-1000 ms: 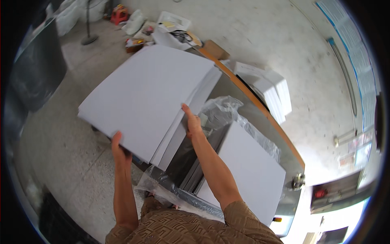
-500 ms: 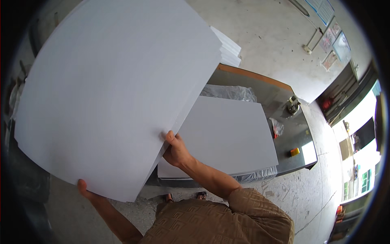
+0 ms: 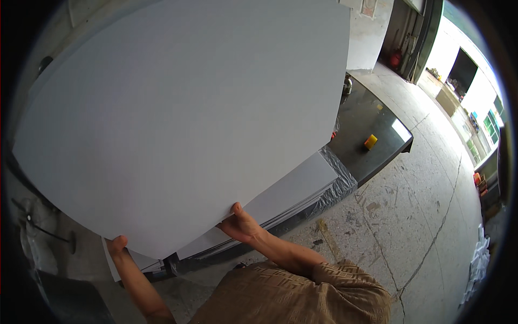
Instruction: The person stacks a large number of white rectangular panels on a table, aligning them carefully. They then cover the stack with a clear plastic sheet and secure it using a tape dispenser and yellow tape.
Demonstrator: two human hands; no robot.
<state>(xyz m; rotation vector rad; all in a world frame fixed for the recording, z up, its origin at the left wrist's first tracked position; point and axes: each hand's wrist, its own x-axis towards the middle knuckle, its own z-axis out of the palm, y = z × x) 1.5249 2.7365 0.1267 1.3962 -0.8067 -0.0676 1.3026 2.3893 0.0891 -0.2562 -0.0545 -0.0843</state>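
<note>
Grasping the sheet (image 3: 189,119) with left fingers (image 3: 120,242) and right fingers (image 3: 237,208) either side of its near corner, holding it partly above the stack (image 3: 302,184) on the bench (image 3: 367,116); probably handling light but bendy, wanting well-spaced edge holds.

The sheet (image 3: 189,124) extends over the stack (image 3: 291,189) on the table (image 3: 357,119), with plastic film (image 3: 343,182) at the stack's right end.

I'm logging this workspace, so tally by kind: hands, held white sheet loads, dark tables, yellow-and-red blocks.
Left hand and right hand: 2
Held white sheet load: 1
Dark table: 1
Yellow-and-red block: 1
Total: 5
</note>
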